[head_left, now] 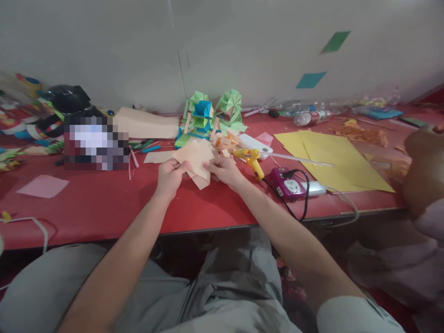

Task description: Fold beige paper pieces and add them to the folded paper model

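Between my two hands is a sheet of pale peach paper (197, 159), partly folded and held just above the red table. My left hand (170, 175) pinches its left edge between thumb and fingers. On the opposite edge, my right hand (224, 171) is closed on the same paper. Right behind it lie crumpled orange paper scraps (227, 141). A yellow glue gun (252, 161) with a clear glue stick rests beside my right hand. Farther back stand green folded-paper shapes (231, 104) and a blue folded-paper piece (203, 111).
A purple power strip (287, 185) with cables lies right of the glue gun. Yellow paper sheets (343, 159) spread farther right, near another person's arm (423, 162). A pink paper square (43, 186) lies on the red table (104, 203) at left. Plastic bottles (310, 117) lie along the wall.
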Demonstrator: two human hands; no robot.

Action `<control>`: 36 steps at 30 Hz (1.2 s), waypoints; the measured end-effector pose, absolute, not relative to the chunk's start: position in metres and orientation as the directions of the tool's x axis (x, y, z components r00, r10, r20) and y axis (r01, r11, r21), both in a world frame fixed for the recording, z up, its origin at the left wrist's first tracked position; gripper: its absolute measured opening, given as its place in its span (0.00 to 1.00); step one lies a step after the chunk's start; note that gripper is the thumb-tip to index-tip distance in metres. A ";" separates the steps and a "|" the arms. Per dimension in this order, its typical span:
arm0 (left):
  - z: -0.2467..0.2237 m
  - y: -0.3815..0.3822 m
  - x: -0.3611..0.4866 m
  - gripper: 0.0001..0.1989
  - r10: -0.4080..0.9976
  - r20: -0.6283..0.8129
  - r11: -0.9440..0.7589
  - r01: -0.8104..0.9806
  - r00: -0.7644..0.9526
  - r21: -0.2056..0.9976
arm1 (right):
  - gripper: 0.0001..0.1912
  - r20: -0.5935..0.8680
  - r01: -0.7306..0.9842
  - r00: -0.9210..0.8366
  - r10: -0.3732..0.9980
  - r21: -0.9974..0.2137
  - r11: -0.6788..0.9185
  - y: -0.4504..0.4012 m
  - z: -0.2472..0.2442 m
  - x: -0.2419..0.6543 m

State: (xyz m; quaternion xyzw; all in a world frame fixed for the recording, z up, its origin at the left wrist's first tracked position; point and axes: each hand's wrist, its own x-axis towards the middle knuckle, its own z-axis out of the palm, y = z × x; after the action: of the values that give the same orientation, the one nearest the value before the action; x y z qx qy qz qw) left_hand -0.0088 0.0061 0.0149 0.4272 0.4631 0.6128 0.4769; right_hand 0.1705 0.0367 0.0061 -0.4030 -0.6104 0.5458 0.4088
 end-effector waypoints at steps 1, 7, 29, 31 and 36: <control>0.015 0.006 -0.008 0.19 0.978 0.088 -0.123 -0.184 -0.190 0.975 | 0.24 0.055 0.038 -0.349 0.936 -0.997 0.073 0.037 0.006 0.171; 0.013 0.006 -0.009 0.22 0.989 0.061 -0.083 -0.161 -0.137 0.984 | 0.25 0.088 0.033 -0.357 0.930 -0.994 0.107 0.037 0.004 0.174; 0.011 0.004 -0.015 0.12 0.843 0.537 -0.533 0.174 0.031 0.828 | 0.15 0.230 -0.161 -0.161 0.960 -0.966 0.204 0.034 0.015 0.172; 0.011 0.007 -0.013 0.19 0.912 0.409 -0.409 0.015 -0.021 0.912 | 0.17 0.273 -0.144 -0.144 0.951 -0.957 0.252 0.036 0.010 0.173; 0.017 0.007 -0.010 0.22 1.000 0.006 0.003 -0.334 0.023 0.943 | 0.22 0.273 -0.125 -0.253 0.928 -0.960 0.249 0.040 0.004 0.172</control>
State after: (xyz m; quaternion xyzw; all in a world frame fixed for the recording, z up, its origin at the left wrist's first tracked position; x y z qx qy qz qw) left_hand -0.0097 0.0066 0.0172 0.4144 0.4016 0.5718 0.5831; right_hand 0.1723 0.0403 0.0040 -0.3336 -0.6018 0.5141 0.5120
